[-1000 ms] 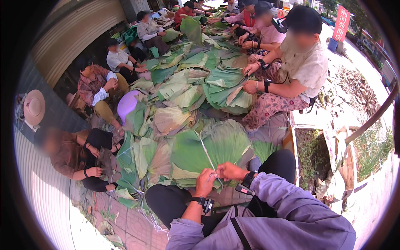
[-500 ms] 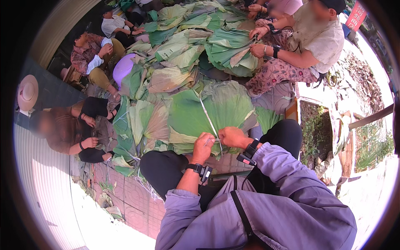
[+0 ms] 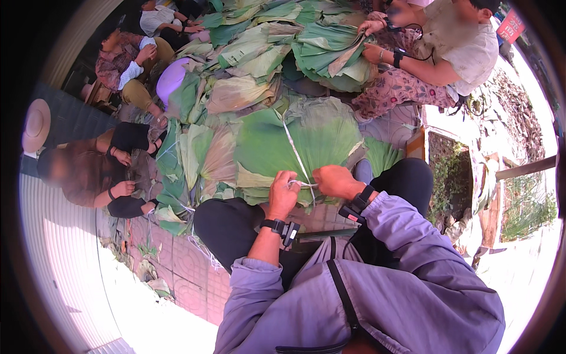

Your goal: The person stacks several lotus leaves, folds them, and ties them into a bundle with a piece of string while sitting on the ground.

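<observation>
In front of my knees lies a stack of large green leaves (image 3: pixel 265 144), like lotus leaves, partly browned along the edges. A white string (image 3: pixel 291 141) runs over the top leaf toward me, down to the near edge. My left hand (image 3: pixel 283 193) is closed in a pinch on the string just left of that line. Close by on the right, my right hand (image 3: pixel 337 182) is also closed, its fingers gripping the string. Between the two hands a short length of string stretches across. Any knot there is too small to make out.
More bundled leaves (image 3: pixel 239 97) spread away from me. On the right a co-worker in patterned trousers (image 3: pixel 392 94) handles a leaf bundle. Others sit on the left near a purple tub (image 3: pixel 172 84). A planter box (image 3: pixel 451 177) stands right, and loose white strings (image 3: pixel 205 251) lie by my left knee.
My hands have drawn slightly apart, with the string between them pulled straighter. Both stay at the near edge of the leaf stack. The whole view has shifted a little.
</observation>
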`<state>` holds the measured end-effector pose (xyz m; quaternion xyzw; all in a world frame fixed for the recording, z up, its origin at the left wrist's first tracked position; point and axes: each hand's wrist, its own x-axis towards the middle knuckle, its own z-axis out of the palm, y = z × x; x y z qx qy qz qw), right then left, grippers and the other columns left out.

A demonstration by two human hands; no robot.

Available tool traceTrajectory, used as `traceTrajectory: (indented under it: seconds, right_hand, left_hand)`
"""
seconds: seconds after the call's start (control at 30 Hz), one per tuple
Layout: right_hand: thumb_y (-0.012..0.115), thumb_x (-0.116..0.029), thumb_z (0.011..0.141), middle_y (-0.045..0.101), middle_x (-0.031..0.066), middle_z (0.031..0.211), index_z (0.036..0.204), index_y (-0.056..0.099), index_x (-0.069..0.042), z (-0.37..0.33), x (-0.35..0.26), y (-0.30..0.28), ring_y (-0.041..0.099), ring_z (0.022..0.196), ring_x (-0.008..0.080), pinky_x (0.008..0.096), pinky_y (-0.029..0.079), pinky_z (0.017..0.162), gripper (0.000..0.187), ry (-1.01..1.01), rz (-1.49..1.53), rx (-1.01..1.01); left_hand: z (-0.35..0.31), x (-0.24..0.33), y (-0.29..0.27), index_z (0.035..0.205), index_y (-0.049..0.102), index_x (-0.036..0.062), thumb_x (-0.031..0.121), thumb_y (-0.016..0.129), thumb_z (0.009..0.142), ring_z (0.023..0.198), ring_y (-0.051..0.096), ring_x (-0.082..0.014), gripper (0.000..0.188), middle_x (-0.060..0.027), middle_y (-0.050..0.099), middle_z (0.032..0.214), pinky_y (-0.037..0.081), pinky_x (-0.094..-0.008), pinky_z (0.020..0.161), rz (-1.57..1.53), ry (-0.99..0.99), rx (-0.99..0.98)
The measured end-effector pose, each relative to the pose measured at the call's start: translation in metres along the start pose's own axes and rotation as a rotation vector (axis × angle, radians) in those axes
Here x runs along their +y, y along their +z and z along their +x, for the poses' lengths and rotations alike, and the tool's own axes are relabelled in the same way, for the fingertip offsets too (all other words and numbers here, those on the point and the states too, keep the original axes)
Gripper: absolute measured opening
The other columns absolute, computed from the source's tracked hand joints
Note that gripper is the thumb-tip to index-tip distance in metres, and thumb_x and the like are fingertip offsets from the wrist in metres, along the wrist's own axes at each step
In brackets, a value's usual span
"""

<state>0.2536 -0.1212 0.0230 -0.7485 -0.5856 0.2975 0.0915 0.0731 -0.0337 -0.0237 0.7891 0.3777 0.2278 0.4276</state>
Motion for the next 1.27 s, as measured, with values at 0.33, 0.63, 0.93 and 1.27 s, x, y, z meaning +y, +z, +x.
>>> traceTrajectory:
  seconds: [0.33, 0.63, 0.93, 1.27]
  right_hand:
    - [0.057, -0.010, 0.082, 0.064, 0.0195, 0.090, 0.089, 0.061, -0.004, 0.006, -0.001, 0.002, 0.063, 0.086, 0.0428, 0.0510, 0.049, 0.074, 0.010, -0.266, 0.269, 0.298]
    - [0.058, -0.014, 0.084, 0.065, 0.0207, 0.090, 0.089, 0.066, -0.004, 0.012, 0.003, 0.032, 0.066, 0.080, 0.0426, 0.0522, 0.053, 0.070, 0.014, -0.318, -0.047, 0.147]
    - [0.058, -0.016, 0.085, 0.064, 0.0197, 0.090, 0.088, 0.064, -0.005, 0.014, 0.001, 0.028, 0.065, 0.082, 0.0420, 0.0518, 0.052, 0.071, 0.013, -0.282, -0.082, 0.103]
    - [0.059, -0.020, 0.085, 0.067, 0.0197, 0.092, 0.089, 0.066, -0.005, 0.019, 0.000, 0.031, 0.068, 0.086, 0.0419, 0.0501, 0.055, 0.076, 0.017, -0.278, -0.168, 0.079]
  left_hand:
    - [-0.020, 0.007, 0.002, 0.107, 0.064, -0.0001, 0.009, 0.075, 0.077, 0.104, 0.061, -0.0324, 0.033, -0.0160, 0.062, 0.111, 0.050, -0.0384, 0.091, 0.126, 0.008, 0.284]
    - [-0.032, 0.007, 0.008, 0.101, 0.068, 0.0051, 0.014, 0.074, 0.073, 0.104, 0.057, -0.0333, 0.030, -0.0115, 0.063, 0.107, 0.045, -0.0425, 0.092, 0.349, 0.135, 0.071]
    - [-0.034, 0.013, 0.006, 0.092, 0.066, 0.0050, 0.015, 0.075, 0.073, 0.098, 0.058, -0.0347, 0.023, -0.0125, 0.063, 0.096, 0.047, -0.0433, 0.086, 0.078, 0.025, 0.207]
    - [-0.044, -0.005, 0.016, 0.093, 0.064, 0.0027, 0.019, 0.073, 0.081, 0.091, 0.062, -0.0305, 0.023, -0.0139, 0.063, 0.092, 0.049, -0.0414, 0.080, 0.069, -0.074, 0.088]
